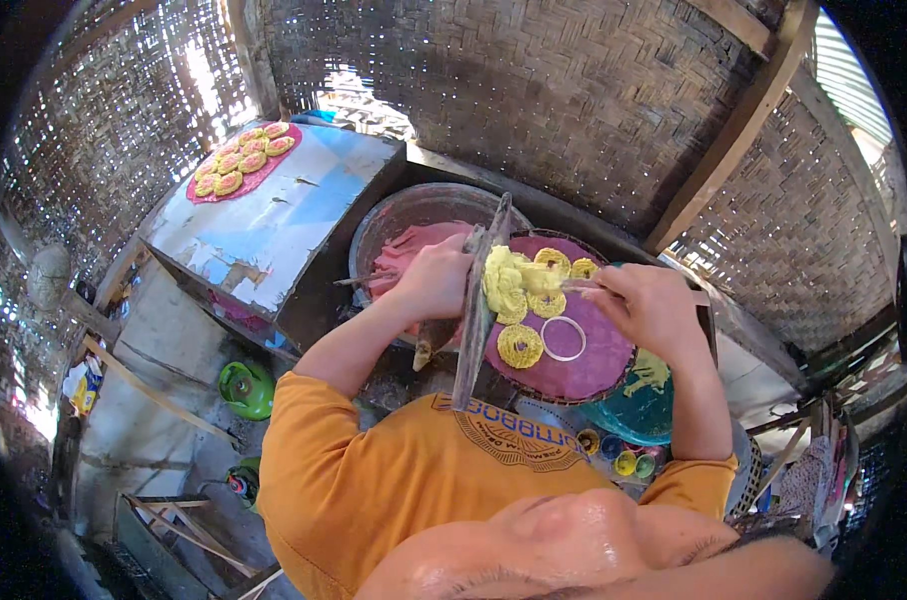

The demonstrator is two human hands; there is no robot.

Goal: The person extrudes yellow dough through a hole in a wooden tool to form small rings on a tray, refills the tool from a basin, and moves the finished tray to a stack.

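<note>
a woven bamboo wall (574,110) spans the top of the frame, pricked with points of daylight, and a thick wooden beam (731,130) slants across the upper right, with a pale corrugated sheet (846,65) near the corner. at upper left is a large box-like cabinet (299,225), its blue and white top peeling at the near edge. left of centre, a green gas cylinder (246,390) stands on the floor near a long wooden strip (159,390); at lower left is a wooden frame (189,530)
</note>
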